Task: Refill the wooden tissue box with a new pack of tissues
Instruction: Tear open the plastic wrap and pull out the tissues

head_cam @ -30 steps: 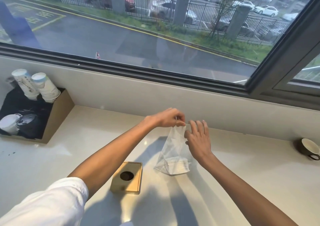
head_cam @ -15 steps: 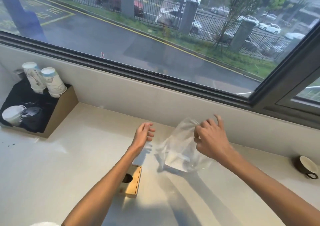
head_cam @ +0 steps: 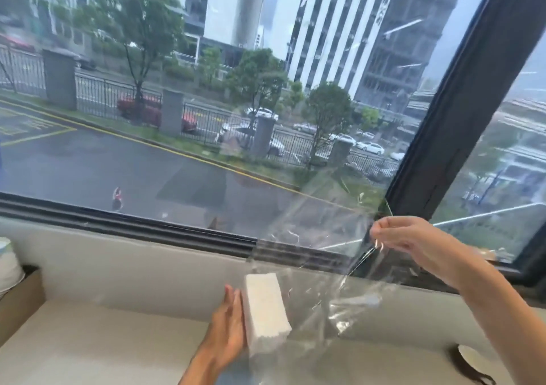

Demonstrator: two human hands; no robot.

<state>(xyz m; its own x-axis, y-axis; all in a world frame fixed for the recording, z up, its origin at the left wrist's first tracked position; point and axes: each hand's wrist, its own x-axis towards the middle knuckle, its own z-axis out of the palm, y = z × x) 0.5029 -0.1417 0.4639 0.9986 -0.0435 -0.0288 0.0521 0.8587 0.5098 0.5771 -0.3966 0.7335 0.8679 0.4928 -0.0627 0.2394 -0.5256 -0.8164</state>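
Note:
A white stack of tissues point(head_cam: 266, 310) stands tilted on end above the pale counter point(head_cam: 103, 343). My left hand point(head_cam: 227, 328) lies flat along its left side, fingers straight against it. My right hand point(head_cam: 413, 240) is raised at the right in front of the window and pinches the edge of the clear plastic wrapper point(head_cam: 322, 254). The wrapper hangs loose and stretched from that hand down toward the stack. The wooden tissue box is out of view.
Stacked paper cups point(head_cam: 7, 269) and their cardboard holder point(head_cam: 19, 305) sit at the left edge. A dark cup point(head_cam: 472, 364) stands on the counter at the bottom right. The dark window frame point(head_cam: 133, 222) runs along the wall behind the hands.
The view has tilted up, and the wooden box has dropped out of sight. My right hand has lifted the wrapper up and to the right. The tissue stack now shows bare against my left hand.

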